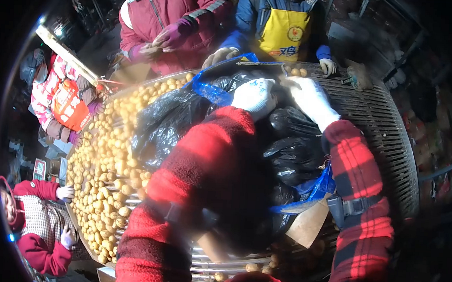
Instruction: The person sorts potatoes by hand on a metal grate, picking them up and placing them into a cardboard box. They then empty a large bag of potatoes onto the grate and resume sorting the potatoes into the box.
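Several dark, full bundles of black plastic bag [296, 149] lie in front of me, bordered by blue plastic sheeting [213, 93]. My left hand [256, 98], in a white knit glove, is closed on the black plastic at the far side of the pile. Close to its right, my right hand [308, 100], gloved too, has its fingers curled in at the same black plastic. Its fingertips are partly hidden and a little blurred. Loose black plastic [169, 121] spreads to the left, over part of the potatoes [102, 206].
A slatted metal table [382, 132] carries everything. Cardboard [308, 225] sticks out at the near side. Across stand a person in a maroon jacket [173, 28] and one in a yellow apron [286, 35]. Two more people are at left, one in a checked apron [46, 219].
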A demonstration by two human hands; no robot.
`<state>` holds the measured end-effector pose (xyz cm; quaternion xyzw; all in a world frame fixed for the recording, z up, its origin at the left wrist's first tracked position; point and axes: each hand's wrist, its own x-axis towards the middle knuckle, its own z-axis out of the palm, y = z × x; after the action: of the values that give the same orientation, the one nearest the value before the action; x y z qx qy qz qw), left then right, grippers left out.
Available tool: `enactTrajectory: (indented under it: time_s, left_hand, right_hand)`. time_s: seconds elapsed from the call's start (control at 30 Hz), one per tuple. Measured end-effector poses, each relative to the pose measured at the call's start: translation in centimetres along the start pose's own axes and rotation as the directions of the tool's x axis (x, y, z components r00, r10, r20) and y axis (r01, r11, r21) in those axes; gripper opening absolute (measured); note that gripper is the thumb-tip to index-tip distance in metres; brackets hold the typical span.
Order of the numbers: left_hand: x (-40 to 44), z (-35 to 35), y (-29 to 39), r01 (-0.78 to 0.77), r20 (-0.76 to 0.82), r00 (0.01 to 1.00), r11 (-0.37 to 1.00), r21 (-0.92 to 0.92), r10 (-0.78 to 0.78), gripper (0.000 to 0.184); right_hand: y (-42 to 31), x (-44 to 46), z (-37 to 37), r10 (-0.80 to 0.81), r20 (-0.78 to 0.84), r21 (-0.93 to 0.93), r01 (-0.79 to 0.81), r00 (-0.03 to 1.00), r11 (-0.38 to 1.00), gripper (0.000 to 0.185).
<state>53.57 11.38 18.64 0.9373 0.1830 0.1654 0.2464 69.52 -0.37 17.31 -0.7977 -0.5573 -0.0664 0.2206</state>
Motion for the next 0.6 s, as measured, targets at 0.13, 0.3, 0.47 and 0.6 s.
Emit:
enactTrajectory:
  time_s: [0.13, 0.3, 0.47, 0.6]
  left_hand:
    - [-0.1, -0.8, 0.2, -0.026, 0.038, 0.999, 0.996, -0.081, 0.029, 0.030]
    - [0.2, 0.7, -0.2, -0.063, -0.071, 0.996, 0.995, -0.076, 0.057, 0.028]
    - [2.1, 1.1, 0.3, -0.419, -0.596, 0.705, 0.904, 0.088, 0.385, 0.047]
    - [2.3, 0.0, 0.4, -0.472, -0.314, 0.777, 0.835, 0.285, 0.546, 0.049]
  right_hand:
    - [-1.2, -2.9, -3.4, 0.216, 0.184, 0.332, -0.268, 0.959, 0.904, 0.035]
    - [-2.2, -3.4, -6.2, 0.268, 0.267, 0.768, -0.373, 0.926, 0.522, 0.037]
    - [-2.9, -2.8, -7.5, 0.150, 0.358, 0.828, -0.387, 0.922, 0.405, 0.044]
    - [-4.2, -2.9, -10.6, 0.210, 0.509, 0.798, -0.549, 0.835, 0.249, 0.050]
